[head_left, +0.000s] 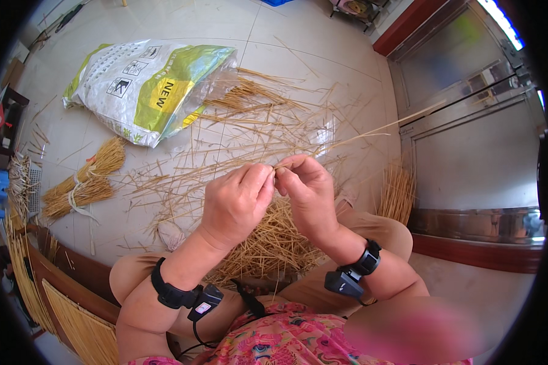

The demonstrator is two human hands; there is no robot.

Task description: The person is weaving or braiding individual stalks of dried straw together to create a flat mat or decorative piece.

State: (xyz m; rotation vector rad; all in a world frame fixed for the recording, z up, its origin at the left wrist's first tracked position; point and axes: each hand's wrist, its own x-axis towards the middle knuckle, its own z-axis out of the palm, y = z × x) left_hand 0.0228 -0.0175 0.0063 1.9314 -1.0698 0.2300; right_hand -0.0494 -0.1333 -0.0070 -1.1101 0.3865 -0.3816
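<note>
My left hand (pixel 236 198) and my right hand (pixel 309 193) meet in front of me, thumbs and fingertips pinched together. Between them they hold a straw stalk (pixel 402 120), whose long pale end appears to run out beyond the right hand toward the metal door. The pinched part is mostly covered by my fingers. Under my hands, between my legs, lies a heap of short golden straw (pixel 274 240). Many loose stalks (pixel 195 159) are strewn over the tiles just ahead of my hands.
A white and green plastic sack (pixel 119 76) lies ahead, straw (pixel 249 96) spilling from its mouth. Tied straw bundles (pixel 85 182) rest at the left. More straw (pixel 397 196) stands by the metal door (pixel 478 161). At lower left, stalks (pixel 79 316) lie along brown wooden furniture (pixel 73 271).
</note>
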